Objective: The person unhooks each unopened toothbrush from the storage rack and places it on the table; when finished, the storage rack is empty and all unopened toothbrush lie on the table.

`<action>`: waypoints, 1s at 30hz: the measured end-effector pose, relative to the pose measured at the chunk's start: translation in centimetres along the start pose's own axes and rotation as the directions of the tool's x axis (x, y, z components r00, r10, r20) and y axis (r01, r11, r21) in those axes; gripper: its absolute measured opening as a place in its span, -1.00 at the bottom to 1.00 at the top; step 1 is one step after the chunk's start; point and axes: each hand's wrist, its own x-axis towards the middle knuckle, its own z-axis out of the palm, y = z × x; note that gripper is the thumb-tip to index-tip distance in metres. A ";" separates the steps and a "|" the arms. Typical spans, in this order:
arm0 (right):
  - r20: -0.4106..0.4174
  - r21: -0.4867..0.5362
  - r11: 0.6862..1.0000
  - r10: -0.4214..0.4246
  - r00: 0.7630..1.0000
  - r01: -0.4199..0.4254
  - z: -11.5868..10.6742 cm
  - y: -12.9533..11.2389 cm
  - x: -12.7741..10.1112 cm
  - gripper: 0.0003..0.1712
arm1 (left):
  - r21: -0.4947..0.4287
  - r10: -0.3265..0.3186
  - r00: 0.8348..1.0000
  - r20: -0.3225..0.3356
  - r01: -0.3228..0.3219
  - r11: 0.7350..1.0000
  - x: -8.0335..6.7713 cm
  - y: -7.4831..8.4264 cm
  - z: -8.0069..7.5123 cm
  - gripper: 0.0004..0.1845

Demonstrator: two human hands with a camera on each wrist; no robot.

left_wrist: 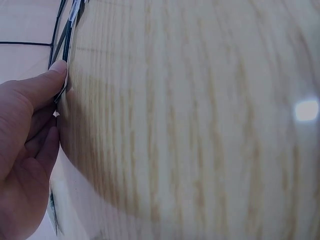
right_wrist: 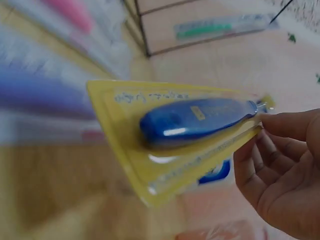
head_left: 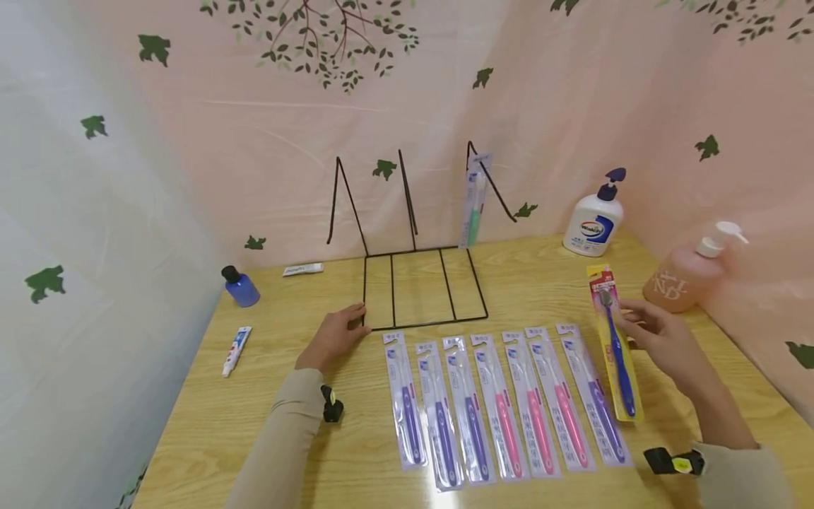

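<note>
My right hand [head_left: 642, 329] pinches a yellow pack with a blue toothbrush [head_left: 613, 339] near its upper end and holds it tilted just above the table, right of a row of several packaged purple and pink toothbrushes [head_left: 502, 403]. The right wrist view shows the yellow pack [right_wrist: 185, 135] close up, with my fingertips [right_wrist: 265, 125] on its edge. My left hand [head_left: 337, 332] pinches the front left corner of a black wire rack [head_left: 420, 290], with the thumb [left_wrist: 52, 72] against the wire [left_wrist: 62, 50]. A green packaged toothbrush [head_left: 473, 205] hangs on the rack's right hook.
On the wooden table [head_left: 254, 424], a white pump bottle [head_left: 594, 223] and a pink pump bottle [head_left: 683, 279] stand at the back right. A small blue bottle [head_left: 240, 286] and two toothpaste tubes [head_left: 236, 350] lie at the left. Curtains close in the back and sides.
</note>
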 end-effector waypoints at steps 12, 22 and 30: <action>0.250 -0.160 0.960 0.265 0.931 -0.230 0.7 5.1 -0.9 -0.31 | 0.004 -0.001 1.000 0.011 0.001 1.000 -0.1 -0.1 0.0 -0.39; 0.249 -0.302 0.921 0.326 0.912 -0.247 0.5 4.2 -0.6 -0.30 | 0.003 -0.006 1.000 0.020 0.006 1.000 0.0 0.1 0.1 -0.39; 0.248 -0.450 0.886 0.247 0.937 -0.114 1.0 -0.8 1.1 -0.29 | -0.013 -0.011 1.000 0.020 0.011 1.000 -0.1 0.1 0.1 -0.40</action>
